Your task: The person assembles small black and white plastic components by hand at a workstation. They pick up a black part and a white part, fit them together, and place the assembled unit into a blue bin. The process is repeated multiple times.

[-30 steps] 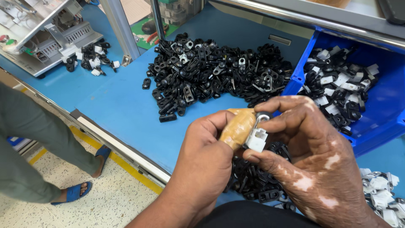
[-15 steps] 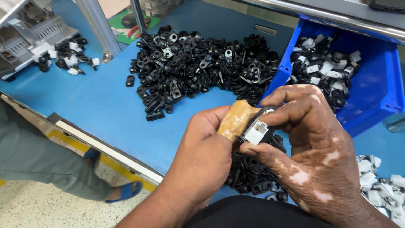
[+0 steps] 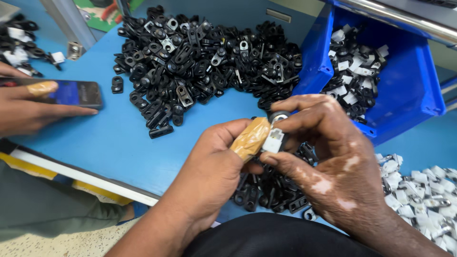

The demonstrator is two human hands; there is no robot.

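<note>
My left hand [image 3: 214,157] and my right hand [image 3: 328,157] meet over the front of a blue table [image 3: 114,138]. Together they pinch a small white plastic clip [image 3: 273,141] joined to a black part with a metal ring [image 3: 278,116]. My left thumb is wrapped in tan tape [image 3: 250,138] and presses against the white clip. Right-hand fingers curl over the top of the part. A small heap of black parts [image 3: 266,190] lies under my hands.
A big pile of black clips [image 3: 200,57] covers the table's middle. A blue bin [image 3: 404,90] at the right holds black-and-white assembled pieces. White clips [image 3: 419,190] lie at the lower right. Another person's hand [image 3: 24,109] holds a phone [image 3: 71,93] at the left edge.
The view has shifted right and closer. Another person's hand with a phone has come into view at the left. My hands keep the same grip on the part.
</note>
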